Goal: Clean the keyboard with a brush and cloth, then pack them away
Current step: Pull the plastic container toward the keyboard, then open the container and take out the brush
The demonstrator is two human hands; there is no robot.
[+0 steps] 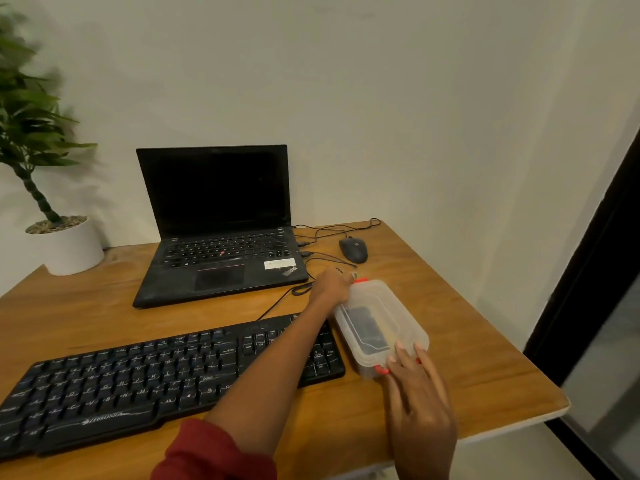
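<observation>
Under both sets of fingers sits the box [381,327], a clear plastic tub with its lid on, right of the keyboard [166,375] on the wooden desk [467,368]. The left hand [334,284] reaches across the keyboard's right end, forearm passing over the number keys, and its fingers curl round the box's far end, at the red clip [361,280] there. The right hand [419,407] comes in from the near side; its fingers lie fairly straight and slightly spread, tips pressing on the lid's near edge, just above the near red clip [381,369]. Whether the thumb hooks under that clip cannot be told.

Through the lid, between the two hands, something dark [369,329] shows inside the box; brush or cloth cannot be made out.

Just left of the right fingertips, the keyboard runs long and black, touching or nearly touching the box's side. Beyond the left fingers, a cable [301,289] loops on the desk, and past it stands the open laptop [221,230], screen dark. Farther right of those fingers rests a black mouse [353,249]. Well off to the left, a plant [65,244] in a white pot stands against the wall. A red sleeve [214,452] covers the left upper arm.
</observation>
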